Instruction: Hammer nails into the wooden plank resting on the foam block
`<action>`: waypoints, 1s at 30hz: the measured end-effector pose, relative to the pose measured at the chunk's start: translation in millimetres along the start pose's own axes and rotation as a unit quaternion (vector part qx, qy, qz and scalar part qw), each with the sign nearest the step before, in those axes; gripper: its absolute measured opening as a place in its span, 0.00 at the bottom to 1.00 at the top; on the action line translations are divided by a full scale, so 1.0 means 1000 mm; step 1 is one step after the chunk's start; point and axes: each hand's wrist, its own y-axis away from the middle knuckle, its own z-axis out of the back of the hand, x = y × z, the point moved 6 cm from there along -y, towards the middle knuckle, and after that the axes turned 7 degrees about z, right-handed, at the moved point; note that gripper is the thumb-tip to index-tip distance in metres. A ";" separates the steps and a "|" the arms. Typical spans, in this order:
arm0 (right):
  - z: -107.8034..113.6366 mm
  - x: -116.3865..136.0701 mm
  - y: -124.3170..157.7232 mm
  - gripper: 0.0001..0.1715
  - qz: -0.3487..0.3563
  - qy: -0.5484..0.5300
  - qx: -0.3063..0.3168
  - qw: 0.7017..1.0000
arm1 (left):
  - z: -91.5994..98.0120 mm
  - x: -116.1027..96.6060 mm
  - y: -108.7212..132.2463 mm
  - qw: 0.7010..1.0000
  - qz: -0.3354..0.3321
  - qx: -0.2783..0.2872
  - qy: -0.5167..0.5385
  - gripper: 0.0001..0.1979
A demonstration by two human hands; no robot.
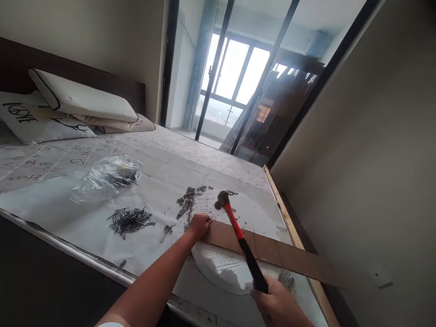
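Note:
My right hand (277, 304) is closed round the black grip of a claw hammer (238, 229) with a red neck; its steel head hangs just above the left end of a brown wooden strip (272, 252). My left hand (198, 225) is pinched at that end of the strip, fingers together; whether they hold a nail is too small to tell. The strip lies across a white foam slab (221, 268) on the paper-covered bed (68, 204).
A pile of dark nails (131, 220) lies left of my left hand. Grey rubble bits (187, 202) are scattered behind it. A clear plastic bag (107, 177) and pillows (81, 97) sit farther back. A wooden batten (289, 218) runs along the wall. Glass doors stand beyond.

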 end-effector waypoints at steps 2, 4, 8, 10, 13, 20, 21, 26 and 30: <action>-0.006 -0.005 -0.005 0.09 -0.009 0.009 0.008 1.000 | 0.000 0.001 0.001 1.000 0.008 0.007 0.001 0.11; -0.003 -0.009 -0.007 0.09 -0.001 0.005 -0.002 1.000 | 0.000 0.001 0.002 1.000 0.013 0.012 0.009 0.11; 0.013 -0.016 -0.010 0.12 0.026 -0.028 -0.032 0.999 | -0.001 0.002 0.001 1.000 0.006 0.007 0.021 0.11; 0.013 -0.022 -0.013 0.13 0.030 -0.035 -0.025 0.999 | -0.002 0.003 0.001 1.000 0.007 0.009 0.021 0.11; 0.007 -0.029 -0.017 0.14 0.024 0.005 0.000 1.000 | -0.002 0.004 0.002 0.999 0.016 0.015 0.026 0.10; 0.016 -0.002 -0.007 0.09 0.097 0.087 -0.026 0.991 | -0.004 0.001 0.003 1.000 -0.011 0.021 -0.014 0.11; 0.015 0.000 -0.007 0.09 0.104 0.093 -0.035 0.990 | -0.004 0.001 0.003 1.000 -0.011 0.019 -0.014 0.12; 0.002 -0.025 -0.018 0.11 0.026 0.091 -0.019 0.995 | -0.005 0.006 0.002 1.000 0.023 0.010 0.011 0.10; 0.014 -0.020 -0.013 0.11 0.074 0.075 -0.053 0.993 | -0.003 0.005 0.001 0.998 0.002 0.023 0.057 0.05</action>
